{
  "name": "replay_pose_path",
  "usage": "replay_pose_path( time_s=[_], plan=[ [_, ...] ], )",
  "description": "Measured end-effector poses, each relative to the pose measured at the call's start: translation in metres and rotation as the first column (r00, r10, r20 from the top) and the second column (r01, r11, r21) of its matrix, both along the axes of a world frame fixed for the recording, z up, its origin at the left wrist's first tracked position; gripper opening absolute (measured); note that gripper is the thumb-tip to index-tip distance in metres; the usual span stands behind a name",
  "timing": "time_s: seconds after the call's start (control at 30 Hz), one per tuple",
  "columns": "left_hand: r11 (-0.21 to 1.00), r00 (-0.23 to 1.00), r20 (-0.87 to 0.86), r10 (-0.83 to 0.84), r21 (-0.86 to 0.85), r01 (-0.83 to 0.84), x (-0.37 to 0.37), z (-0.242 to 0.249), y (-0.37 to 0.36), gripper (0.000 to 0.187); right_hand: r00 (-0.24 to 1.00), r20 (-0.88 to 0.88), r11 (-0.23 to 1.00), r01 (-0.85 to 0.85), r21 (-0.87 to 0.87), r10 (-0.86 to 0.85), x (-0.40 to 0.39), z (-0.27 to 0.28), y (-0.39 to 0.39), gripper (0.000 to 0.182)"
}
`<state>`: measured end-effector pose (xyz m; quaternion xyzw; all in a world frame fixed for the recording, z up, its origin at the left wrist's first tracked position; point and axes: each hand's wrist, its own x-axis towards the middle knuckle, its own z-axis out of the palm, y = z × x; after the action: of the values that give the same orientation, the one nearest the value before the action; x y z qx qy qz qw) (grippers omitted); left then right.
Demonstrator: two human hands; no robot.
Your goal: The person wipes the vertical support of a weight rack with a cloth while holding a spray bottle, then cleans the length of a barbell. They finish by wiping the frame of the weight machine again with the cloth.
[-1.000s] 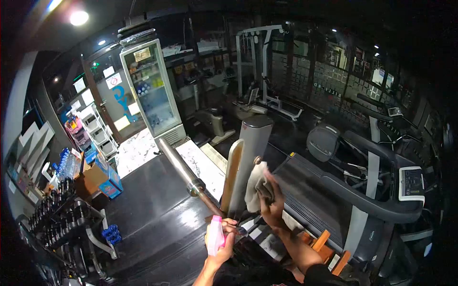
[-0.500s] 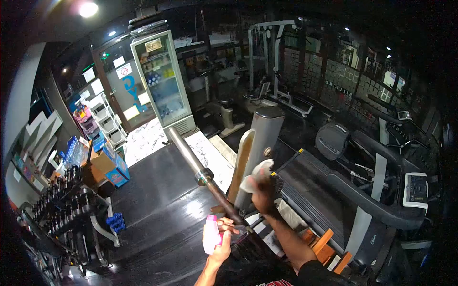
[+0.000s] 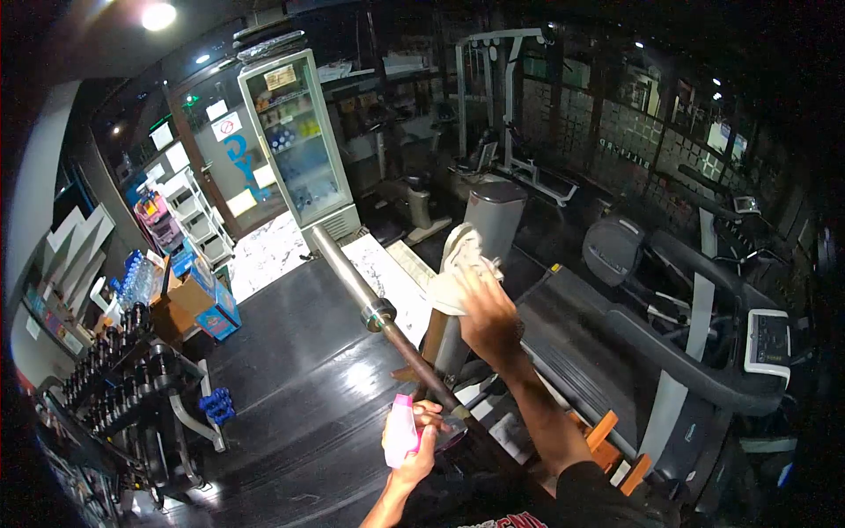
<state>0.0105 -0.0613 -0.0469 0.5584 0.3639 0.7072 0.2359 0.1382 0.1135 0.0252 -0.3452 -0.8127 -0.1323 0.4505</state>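
My left hand (image 3: 424, 444) is wrapped round a pale bottle with a pink cap (image 3: 401, 431), held upright low in the middle of the view. In my right hand (image 3: 491, 319) is a white cloth (image 3: 451, 289), its fingers laid over it at the upper end of a slanted wooden upright (image 3: 434, 339). The cloth covers part of that upright. A barbell (image 3: 350, 280) with a shiny sleeve and a brown-looking shaft runs diagonally between the two hands. Its near end is hidden in the dark below.
Behind the cloth stands a grey bin-like column (image 3: 497, 216). A treadmill (image 3: 678, 378) fills the right side, with orange-brown wooden pieces (image 3: 607, 444) beside my right arm. On the left are a dumbbell rack (image 3: 132, 378), cardboard boxes (image 3: 189, 295) and a glass-door fridge (image 3: 299, 141).
My right hand and the cloth have moved up and left, onto the upper end of the wooden upright. My left hand has shifted slightly right with the bottle.
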Motion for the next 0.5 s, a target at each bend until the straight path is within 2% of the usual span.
replay_pose_path(
  time_s=[0.07,0.1,0.17,0.2,0.23,0.3,0.33,0.4,0.43,0.5],
  plan=[
    [0.999,0.999,-0.03,-0.017,0.04,0.018,0.003,0.002,0.001,0.029,1.0,-0.02,1.0,-0.008,0.016,0.008,-0.004,-0.012,-0.006,0.037],
    [0.999,0.998,-0.042,-0.038,0.004,0.038,0.003,0.007,-0.001,0.031,1.0,-0.025,1.0,-0.004,0.012,0.005,-0.005,-0.027,-0.003,0.037],
    [0.999,0.998,-0.044,-0.05,-0.012,0.049,0.006,0.01,-0.001,0.032,0.975,-0.163,0.975,-0.122,0.185,0.153,-0.003,-0.071,0.007,0.045],
    [0.998,0.997,-0.042,-0.06,-0.027,0.059,0.006,0.011,-0.001,0.033,0.974,-0.162,0.975,-0.127,0.185,0.157,0.001,-0.09,0.007,0.045],
    [0.995,0.997,-0.021,-0.074,-0.063,0.072,0.006,0.014,-0.001,0.036,0.975,-0.193,0.994,-0.1,0.054,0.109,0.008,-0.108,0.007,0.049],
    [0.996,0.995,-0.049,-0.087,-0.032,0.085,0.006,0.024,0.003,0.035,0.976,-0.218,0.981,-0.043,-0.188,0.001,0.028,-0.123,0.0,0.058],
    [0.994,0.991,-0.08,-0.105,0.0,0.105,0.006,0.031,0.006,0.035,0.911,-0.411,0.968,-0.116,-0.222,0.015,0.034,-0.127,0.003,0.049],
    [0.995,0.99,-0.093,-0.103,0.003,0.104,0.008,0.041,0.009,0.035,0.787,-0.601,0.933,-0.1,-0.346,-0.138,0.045,-0.127,0.013,0.04],
    [0.994,0.985,-0.141,-0.105,0.026,0.109,0.008,0.043,0.011,0.035,0.777,-0.619,0.939,-0.119,-0.322,-0.114,0.052,-0.123,0.019,0.048],
    [0.993,0.96,-0.271,-0.073,0.068,0.095,0.005,0.043,0.017,0.035,0.695,-0.713,0.965,-0.118,-0.236,-0.089,0.053,-0.105,0.018,0.05]
  ],
)
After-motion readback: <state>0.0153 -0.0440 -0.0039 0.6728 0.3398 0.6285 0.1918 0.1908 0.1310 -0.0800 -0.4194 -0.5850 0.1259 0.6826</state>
